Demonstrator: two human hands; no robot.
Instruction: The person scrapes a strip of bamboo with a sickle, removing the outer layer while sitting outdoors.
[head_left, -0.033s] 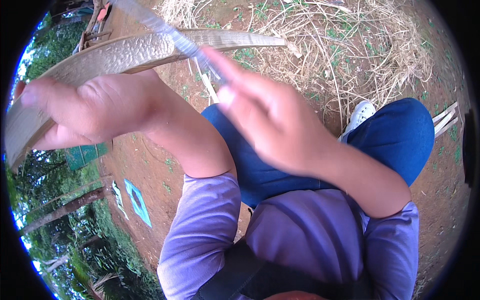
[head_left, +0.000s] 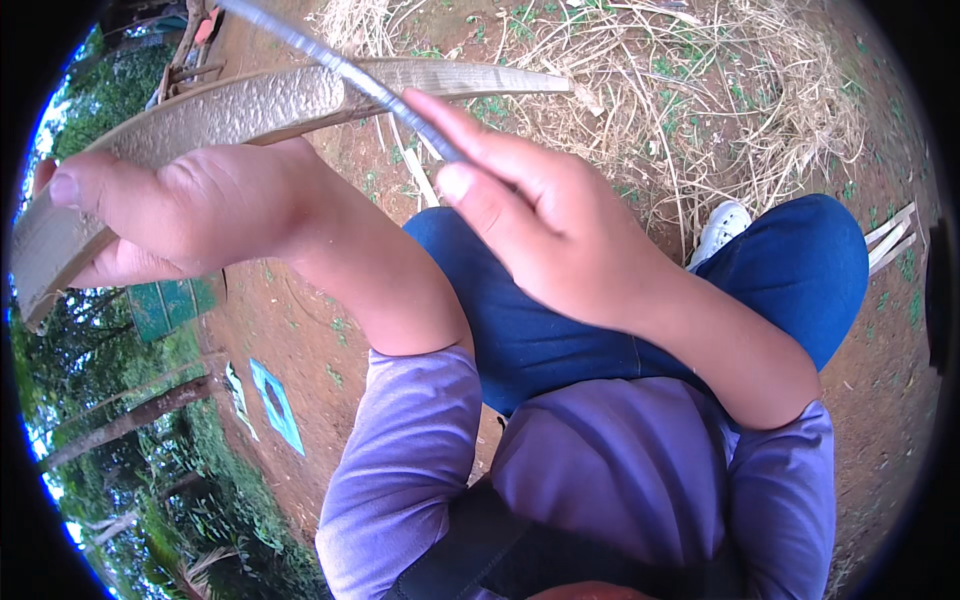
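A long pale wooden strip point(head_left: 225, 108) reaches from the left rim to the upper middle, its upper face rough with small cut marks. My left hand point(head_left: 180, 210) is wrapped round its near left end, thumb on top. In my right hand point(head_left: 550, 225) is a long, narrow grey metal blade point(head_left: 385, 97), seen edge-on, apparently a knife; my palm hides its handle. My index finger stretches along the blade. It slants up to the left and crosses in front of the strip in this view; whether they touch, I cannot tell.
Straw and thin shavings point(head_left: 740, 90) litter the brown ground ahead. White split strips point(head_left: 890, 238) lie at the far right, beyond my bent knee point(head_left: 790, 280). A blue sheet point(head_left: 277, 405), a green panel point(head_left: 172, 308) and a tree trunk point(head_left: 125, 420) stand out at the left.
My right hand and the blade have shifted slightly upward, and the blade is less blurred. The left hand and the wooden strip have barely moved.
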